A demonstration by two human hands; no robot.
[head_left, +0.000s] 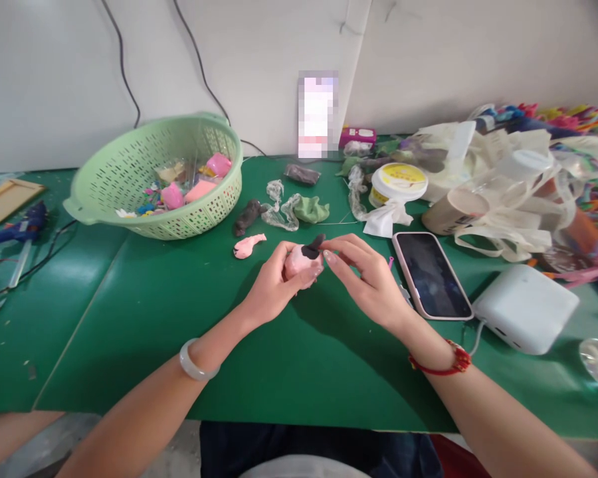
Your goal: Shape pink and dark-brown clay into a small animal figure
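Observation:
My left hand [274, 282] is closed around a rounded pink clay piece [296, 261], holding it just above the table. A flat black clay piece [311, 249] lies on its upper side, with one dark end sticking up. My right hand [363, 272] pinches at that raised end with thumb and forefinger. Beyond the left hand lies a small pink clay shape with a curved neck and a black tip [248, 247]. A dark clay lump [248, 216] and a green wrapped lump [313, 209] are farther back, with crumpled clear plastic between them.
At the back left stands a green basket [154, 229] with colourful bits inside. A lit phone [317, 116] leans on the wall. To the right are a white tub [398, 180], a dark-screened phone [431, 275], a white box [528, 309] and plastic bags. A glue gun [20, 226] lies far left.

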